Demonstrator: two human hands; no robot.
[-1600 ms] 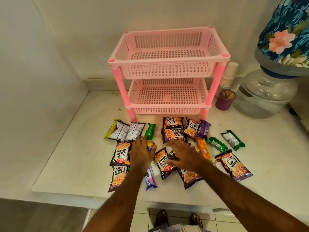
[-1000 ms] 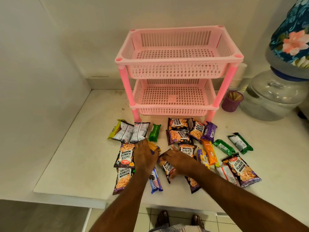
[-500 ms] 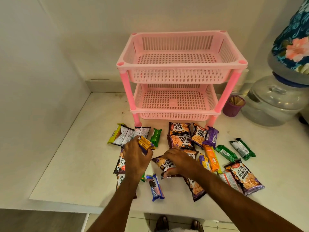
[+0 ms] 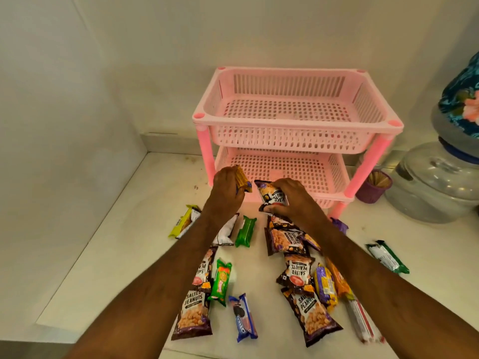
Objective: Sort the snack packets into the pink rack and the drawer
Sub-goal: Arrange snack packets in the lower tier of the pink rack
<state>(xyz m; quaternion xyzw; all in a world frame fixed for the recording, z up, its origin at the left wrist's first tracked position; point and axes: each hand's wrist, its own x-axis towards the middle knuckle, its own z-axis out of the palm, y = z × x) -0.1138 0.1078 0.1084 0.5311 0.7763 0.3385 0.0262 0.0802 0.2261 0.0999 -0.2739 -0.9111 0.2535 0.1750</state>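
1. A yellow bar (image 4: 60,177) is gripped in the left hand (image 4: 225,189); one peanut bag (image 4: 272,196) is pinched by the right hand (image 4: 290,196), both held up just in front of the rack (image 4: 298,123).
2. Two tiers are seen on the rack, nothing in either.
3. Five peanut bags (image 4: 309,313) are counted on the counter (image 4: 116,255), plus one Oreo pack (image 4: 243,317).

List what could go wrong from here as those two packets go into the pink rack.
1. The right hand pinches the peanut packet by one end, so it may slip short of the rack's lower shelf.
2. The left hand holds a yellow packet close beside a rack leg; it could knock against it.
3. Both forearms pass over packets on the counter and may sweep some toward the front edge.
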